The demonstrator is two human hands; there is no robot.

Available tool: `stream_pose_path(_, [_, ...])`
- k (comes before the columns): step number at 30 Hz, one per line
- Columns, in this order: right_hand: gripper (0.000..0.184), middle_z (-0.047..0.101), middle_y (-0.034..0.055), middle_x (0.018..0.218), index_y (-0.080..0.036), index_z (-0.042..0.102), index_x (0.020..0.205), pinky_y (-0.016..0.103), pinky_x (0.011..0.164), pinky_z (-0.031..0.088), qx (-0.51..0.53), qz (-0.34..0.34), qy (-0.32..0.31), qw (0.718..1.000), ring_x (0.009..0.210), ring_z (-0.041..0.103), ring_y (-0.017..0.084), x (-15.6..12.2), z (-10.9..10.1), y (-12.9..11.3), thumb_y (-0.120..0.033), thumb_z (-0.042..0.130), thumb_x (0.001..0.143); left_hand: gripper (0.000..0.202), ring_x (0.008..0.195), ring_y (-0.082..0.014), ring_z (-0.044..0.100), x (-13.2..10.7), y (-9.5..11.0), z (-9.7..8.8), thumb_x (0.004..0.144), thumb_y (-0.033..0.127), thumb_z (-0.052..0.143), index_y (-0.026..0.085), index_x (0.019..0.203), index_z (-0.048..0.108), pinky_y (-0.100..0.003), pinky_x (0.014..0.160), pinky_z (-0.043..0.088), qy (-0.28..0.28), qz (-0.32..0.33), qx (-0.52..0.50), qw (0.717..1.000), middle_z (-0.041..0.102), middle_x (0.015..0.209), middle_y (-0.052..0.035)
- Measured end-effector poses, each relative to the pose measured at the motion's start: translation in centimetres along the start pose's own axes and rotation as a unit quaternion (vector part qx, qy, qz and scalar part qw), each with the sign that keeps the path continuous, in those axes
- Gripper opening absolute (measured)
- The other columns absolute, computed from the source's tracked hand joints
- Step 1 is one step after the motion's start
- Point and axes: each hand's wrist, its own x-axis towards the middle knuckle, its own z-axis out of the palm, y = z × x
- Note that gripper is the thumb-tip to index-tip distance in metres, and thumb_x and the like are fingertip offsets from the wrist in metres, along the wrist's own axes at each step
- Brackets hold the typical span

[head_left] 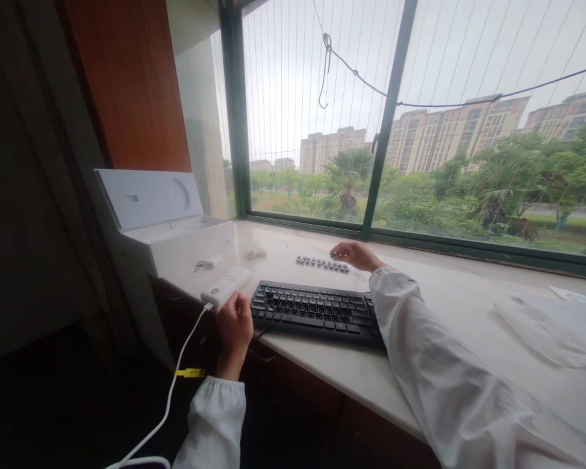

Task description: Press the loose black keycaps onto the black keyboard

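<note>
A black keyboard [317, 311] lies at the front edge of the white counter; many middle keys lack their caps, and dark sockets show. Behind it, loose keycaps [322, 264] stand in two short rows. My right hand [357, 254] hovers at the right end of those rows, fingers pinched on a small dark piece that looks like a keycap. Beside the keyboard's left edge, my left hand [235, 324] is closed with curled fingers; what they hold, if anything, is hidden. A white power bank [225, 286] with a plugged-in cable lies just beyond it.
A white cable [178, 365] with a yellow tag hangs off the counter's left front. An open white box [190, 244] stands at the left rear. Small metal keys [204, 265] and clear plastic [255, 251] lie nearby. Plastic sheets [547, 332] cover the right side.
</note>
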Motion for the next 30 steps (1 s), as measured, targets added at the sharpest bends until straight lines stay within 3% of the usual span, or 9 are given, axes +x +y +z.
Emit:
stream_pose_path(8, [0.036, 0.071, 0.0046, 0.080, -0.017, 0.072, 0.091, 0.032, 0.074, 0.050, 0.010, -0.012, -0.032, 0.999, 0.076, 0.066, 0.018, 0.4, -0.4, -3.4, -0.044, 0.073, 0.067, 0.031, 0.052, -0.0107, 0.045, 0.0, 0.0, 0.1, 0.087, 0.026, 0.040, 0.017, 0.059, 0.050, -0.024, 0.057, 0.030, 0.004, 0.000, -0.009, 1.000, 0.050, 0.052, 0.0027])
stream_pose_path(17, [0.044, 0.072, 0.0103, 0.086, -0.012, 0.070, 0.091, 0.035, 0.076, 0.051, 0.117, -0.030, -0.060, 0.991, 0.081, 0.067, 0.021, 0.5, -0.3, -5.6, -0.049, 0.071, 0.066, 0.032, 0.050, -0.0108, 0.043, -0.1, 0.2, -0.1, 0.087, 0.027, 0.040, 0.017, 0.058, 0.050, -0.025, 0.057, 0.030, 0.007, 0.002, -0.007, 1.000, 0.048, 0.049, 0.0024])
stream_pose_path(23, [0.049, 0.071, 0.0087, 0.088, -0.015, 0.067, 0.108, 0.032, 0.073, 0.048, 0.081, -0.037, -0.086, 0.992, 0.080, 0.065, 0.018, 0.7, -0.4, -6.0, -0.049, 0.067, 0.072, 0.030, 0.051, -0.0107, 0.044, -0.1, 0.0, 0.0, 0.086, 0.026, 0.040, 0.018, 0.058, 0.048, -0.025, 0.056, 0.030, 0.002, 0.003, -0.010, 1.000, 0.050, 0.051, 0.0021])
stream_pose_path(30, [0.041, 0.070, 0.0063, 0.080, -0.016, 0.067, 0.098, 0.030, 0.067, 0.045, 0.039, -0.022, -0.045, 0.998, 0.071, 0.063, 0.017, 0.9, -1.5, -7.5, -0.049, 0.064, 0.073, 0.031, 0.053, -0.0117, 0.045, 0.1, -0.2, 0.1, 0.086, 0.026, 0.040, 0.017, 0.058, 0.048, -0.026, 0.059, 0.030, -0.002, 0.005, -0.007, 1.000, 0.050, 0.053, 0.0011])
